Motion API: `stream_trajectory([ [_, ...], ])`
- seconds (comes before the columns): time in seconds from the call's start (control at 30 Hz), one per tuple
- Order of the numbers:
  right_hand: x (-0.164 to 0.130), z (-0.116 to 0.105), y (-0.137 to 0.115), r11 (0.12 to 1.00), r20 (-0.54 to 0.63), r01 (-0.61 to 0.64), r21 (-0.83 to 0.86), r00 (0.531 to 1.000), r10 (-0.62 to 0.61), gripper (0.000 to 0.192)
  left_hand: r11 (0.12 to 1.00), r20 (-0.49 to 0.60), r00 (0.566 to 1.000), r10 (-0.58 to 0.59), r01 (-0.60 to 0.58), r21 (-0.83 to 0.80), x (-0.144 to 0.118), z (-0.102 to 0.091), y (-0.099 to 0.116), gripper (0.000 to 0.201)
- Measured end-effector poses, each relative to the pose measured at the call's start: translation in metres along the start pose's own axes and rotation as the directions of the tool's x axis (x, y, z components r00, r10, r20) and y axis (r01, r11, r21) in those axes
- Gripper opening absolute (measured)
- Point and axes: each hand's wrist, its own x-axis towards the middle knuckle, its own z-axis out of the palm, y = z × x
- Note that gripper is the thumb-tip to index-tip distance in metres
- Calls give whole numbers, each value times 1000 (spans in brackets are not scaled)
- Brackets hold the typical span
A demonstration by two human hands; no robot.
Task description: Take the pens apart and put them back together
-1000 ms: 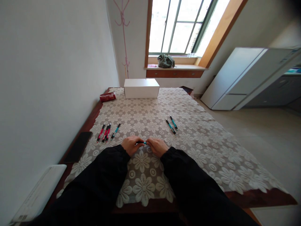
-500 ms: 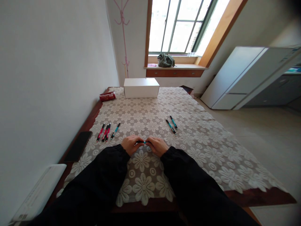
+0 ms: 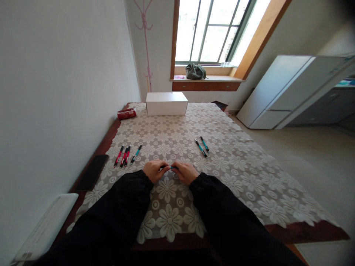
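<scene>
Close to the table's near side, my left hand [image 3: 155,170] and my right hand [image 3: 185,171] meet almost fingertip to fingertip. Both are closed in a pinch on a black-and-blue pen [image 3: 173,167], mostly hidden by the fingers. Its dark end is in my left fingers and a blue part shows at my right ones. Whether the pen is whole or in two parts, I cannot tell. Left of my hands lies a teal-and-black pen [image 3: 136,153], beside several red-and-black pens [image 3: 125,155]. Two more teal pens [image 3: 202,146] lie beyond my right hand.
A lace cloth [image 3: 169,216] covers the table. At its far end stands a white box [image 3: 166,105], with a red packet [image 3: 127,113] to its left. A black phone-like slab [image 3: 92,172] and a white device [image 3: 47,225] lie along the left edge by the wall.
My right fingers have shifted slightly on the pen, and the bright blue spot between the hands now shows as a darker blue piece by the right fingertips. The other pens have not moved.
</scene>
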Motion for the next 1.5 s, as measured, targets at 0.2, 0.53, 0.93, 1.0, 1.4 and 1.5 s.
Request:
stream_trajectory([
  [0.2,0,0,0,999,6,11,-42,1000,-11,16,1000,-7,1000,-4,3,-22,-1,1,-1,27],
  [0.53,0,0,0,995,-22,-8,-95,1000,6,15,1000,41,999,-29,29,0,0,0,1,29],
  [0.93,0,0,5,998,-88,-5,-64,996,-1,12,999,56,998,-39,39,1,0,1,-1,26],
  [1.0,0,-1,5,998,-74,4,-62,997,-8,13,999,56,998,-39,39,-6,0,1,-2,23],
  [1.4,1,0,3,993,12,-32,-113,999,34,19,999,71,997,-17,19,-33,1,-1,-1,23],
  [1.5,1,-1,1,992,25,-33,-123,999,36,21,999,87,996,-5,9,-50,1,-1,-1,23],
])
